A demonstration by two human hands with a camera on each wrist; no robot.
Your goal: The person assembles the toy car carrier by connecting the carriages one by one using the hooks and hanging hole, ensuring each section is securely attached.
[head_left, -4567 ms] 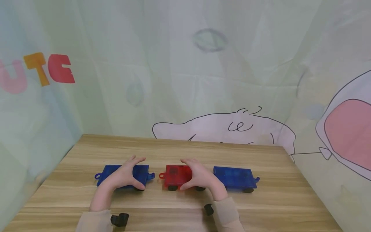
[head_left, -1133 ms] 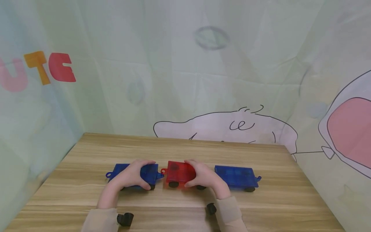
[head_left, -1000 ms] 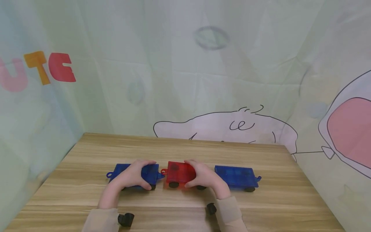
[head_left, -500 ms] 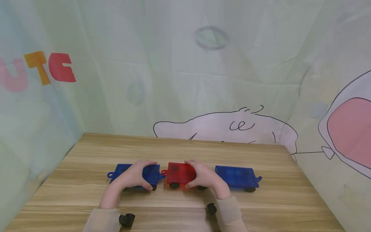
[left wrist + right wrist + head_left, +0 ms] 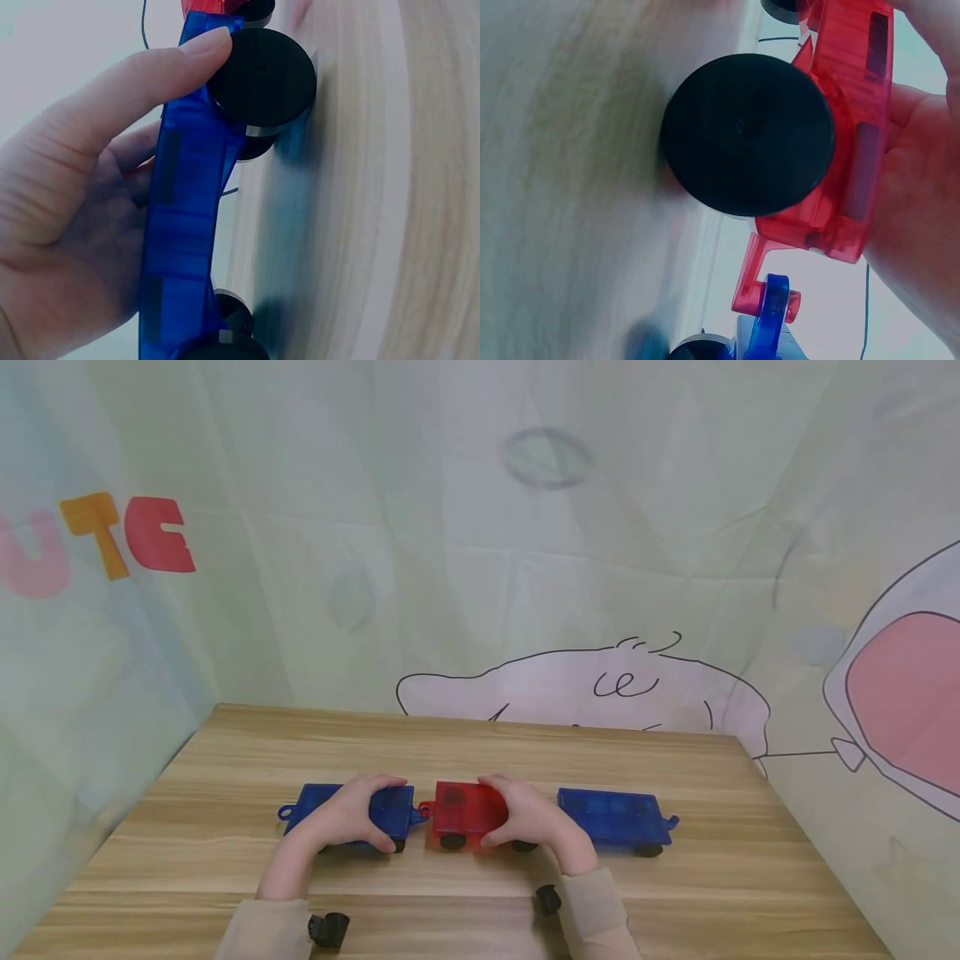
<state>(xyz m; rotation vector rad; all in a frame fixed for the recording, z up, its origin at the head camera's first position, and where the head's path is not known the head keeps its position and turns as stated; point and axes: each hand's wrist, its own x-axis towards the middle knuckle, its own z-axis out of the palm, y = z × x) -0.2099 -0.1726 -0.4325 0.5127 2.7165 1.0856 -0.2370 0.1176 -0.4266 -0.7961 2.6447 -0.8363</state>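
Observation:
Three translucent toy train cars on black wheels stand in a row in the head view. My left hand (image 5: 341,818) grips the left blue train car (image 5: 392,808) across its sides, thumb (image 5: 206,43) by a front wheel. My right hand (image 5: 531,817) holds the red train car (image 5: 459,808) in the middle. The left car's blue hook overlaps the red car's loop (image 5: 426,808). In the right wrist view, the red hook (image 5: 750,279) at the other end passes through the blue loop (image 5: 775,289) of the right blue train car (image 5: 611,817). My palms hide parts of the gripped cars.
The wooden table (image 5: 480,893) carries all three cars. Behind and beside it hangs a pale printed cloth (image 5: 450,527). A small black wrist camera (image 5: 328,929) sits at the left sleeve, another black camera (image 5: 549,900) at the right.
Over these seconds, my left hand has brought the left blue car rightward, closing the gap to the red car. The red car, tilted up at its left end a second ago, has come down slightly.

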